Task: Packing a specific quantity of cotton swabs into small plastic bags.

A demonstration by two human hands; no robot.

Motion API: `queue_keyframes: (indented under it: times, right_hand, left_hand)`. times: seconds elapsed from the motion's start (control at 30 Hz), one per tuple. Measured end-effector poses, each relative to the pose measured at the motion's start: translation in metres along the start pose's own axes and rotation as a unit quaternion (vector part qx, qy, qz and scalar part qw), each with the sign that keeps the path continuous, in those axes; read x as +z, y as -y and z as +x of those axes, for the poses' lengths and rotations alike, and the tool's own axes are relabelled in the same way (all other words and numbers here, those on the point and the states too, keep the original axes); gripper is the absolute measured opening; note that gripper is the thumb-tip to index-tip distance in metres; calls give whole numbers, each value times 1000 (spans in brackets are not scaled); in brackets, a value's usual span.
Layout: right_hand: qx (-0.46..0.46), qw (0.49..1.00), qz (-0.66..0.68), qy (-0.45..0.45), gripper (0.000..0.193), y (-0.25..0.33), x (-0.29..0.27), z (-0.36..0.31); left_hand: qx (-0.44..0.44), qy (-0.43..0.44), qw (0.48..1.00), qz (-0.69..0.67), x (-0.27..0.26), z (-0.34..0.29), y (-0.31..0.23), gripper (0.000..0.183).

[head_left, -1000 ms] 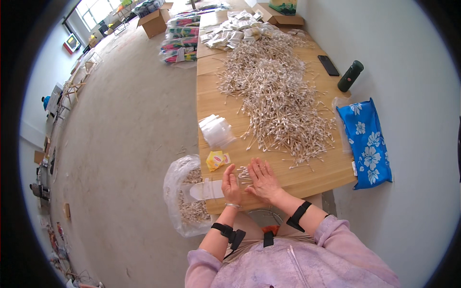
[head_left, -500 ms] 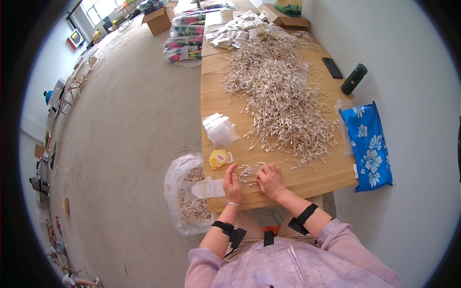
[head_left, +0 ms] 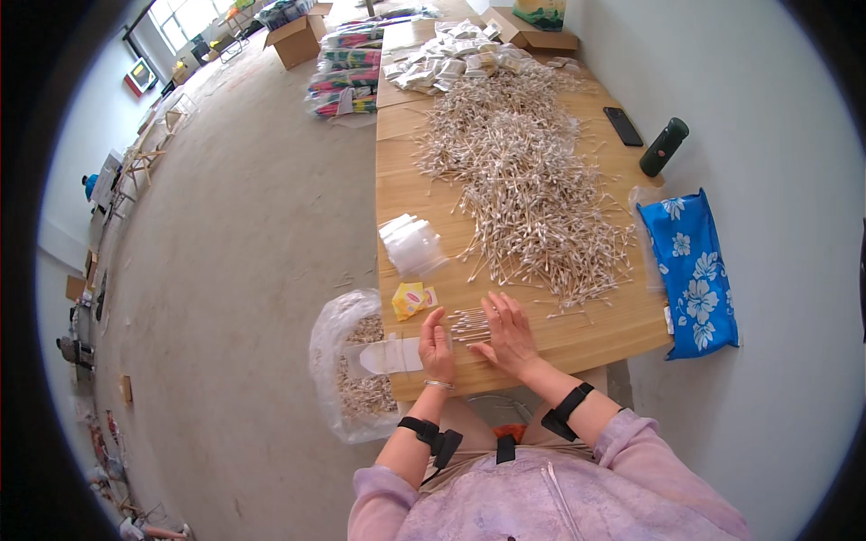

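A small row of cotton swabs (head_left: 468, 324) lies side by side on the wooden table, between my two hands. My left hand (head_left: 436, 348) stands on its edge at the row's left end, fingers extended and holding nothing visible. Flat over the right end of the row is my right hand (head_left: 511, 341), its fingers stretched out and the thumb apart. A clear plastic piece (head_left: 393, 356) sticks out past the table edge beside my left hand. Beyond the row spreads a large heap of loose cotton swabs (head_left: 532, 180).
Left of the heap are a stack of clear bags (head_left: 412, 244) and yellow cards (head_left: 410, 299). A plastic sack of swabs (head_left: 325, 365) stands below the table's left edge. On the right are a phone (head_left: 623, 126), a dark green bottle (head_left: 665, 147) and a blue flowered package (head_left: 693, 275).
My right hand has gone from bent fingers at the row's right end to stretched fingers reaching farther forward. My left hand stays nearly in place.
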State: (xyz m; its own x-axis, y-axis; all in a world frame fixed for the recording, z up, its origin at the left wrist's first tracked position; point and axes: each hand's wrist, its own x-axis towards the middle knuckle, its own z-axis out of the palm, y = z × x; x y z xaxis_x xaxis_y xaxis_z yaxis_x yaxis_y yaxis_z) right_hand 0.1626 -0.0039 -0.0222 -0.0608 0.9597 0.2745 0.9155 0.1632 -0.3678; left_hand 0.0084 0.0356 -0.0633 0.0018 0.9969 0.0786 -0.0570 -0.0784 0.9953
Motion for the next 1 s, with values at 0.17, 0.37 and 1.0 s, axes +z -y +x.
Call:
queue_keyframes:
  times: [0.17, 0.37, 1.0]
  right_hand:
    - [65, 993, 86, -52, 78, -11, 19, 0]
    - [167, 933, 281, -151, 53, -19, 24, -4]
    - [20, 980, 196, 4, 40, 1, 37, 20]
  left_hand:
    - [-7, -6, 1000, 13, -3, 8, 1, 33]
    - [-25, 5, 1000, -10, 5, 8, 5, 35]
    - [-89, -26, 977, -194, 18, 15, 15, 44]
